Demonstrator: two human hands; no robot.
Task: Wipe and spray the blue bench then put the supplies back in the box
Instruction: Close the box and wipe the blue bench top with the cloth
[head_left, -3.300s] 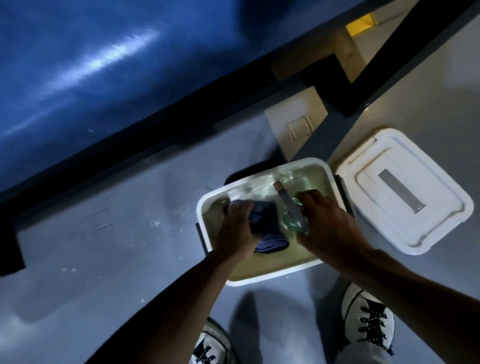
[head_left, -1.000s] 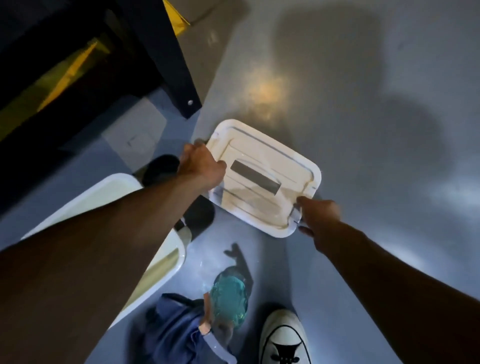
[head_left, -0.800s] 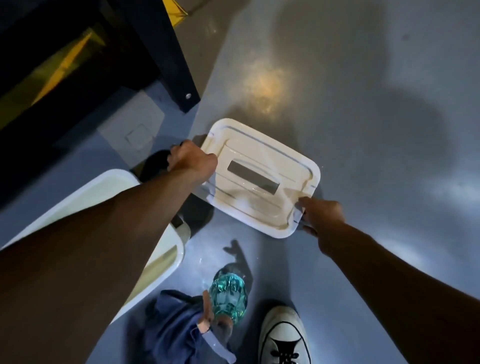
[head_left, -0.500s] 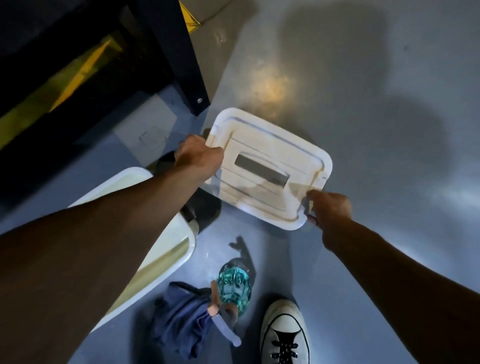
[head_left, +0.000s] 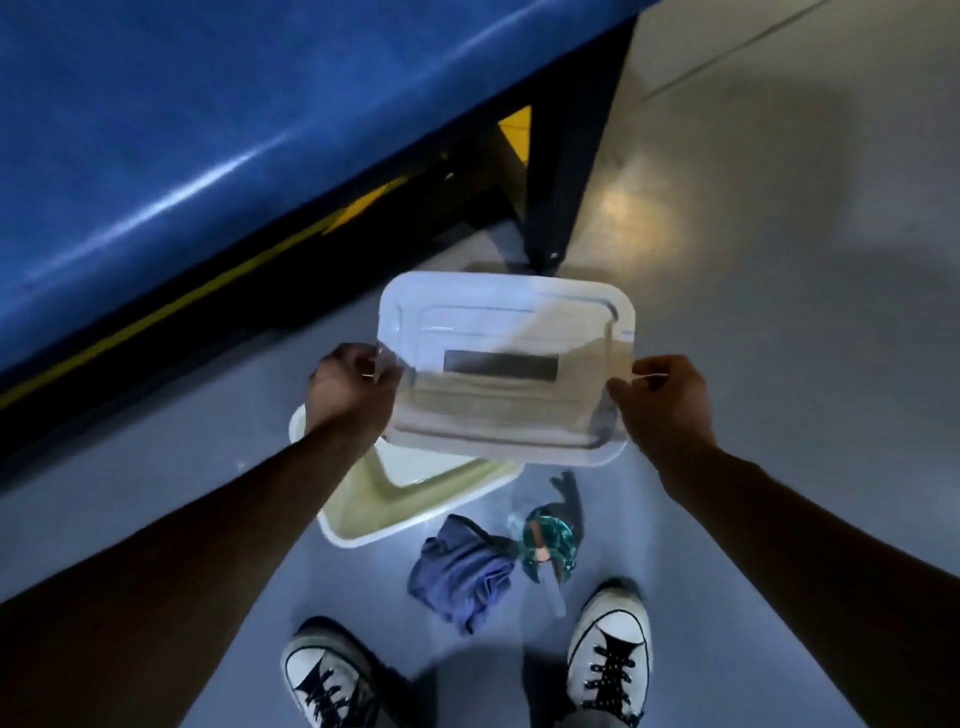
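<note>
Lid (head_left: 506, 364): held mid-frame by left hand (head_left: 350, 392) and right hand (head_left: 662, 400), fingers pinching its edges.
Writing: none readable on lid.
Box (head_left: 415, 499): partly hidden under lid.

White lid (head_left: 506, 364) held level at frame centre above open box (head_left: 415, 501); blue cloth (head_left: 462, 571) and teal spray bottle (head_left: 545, 543) on floor below; blue bench (head_left: 208, 114) upper left.

place: gym or workshop floor | cues: padded blue bench (head_left: 218, 119); black steel frame (head_left: 563, 156); grey floor (head_left: 779, 270)
</note>
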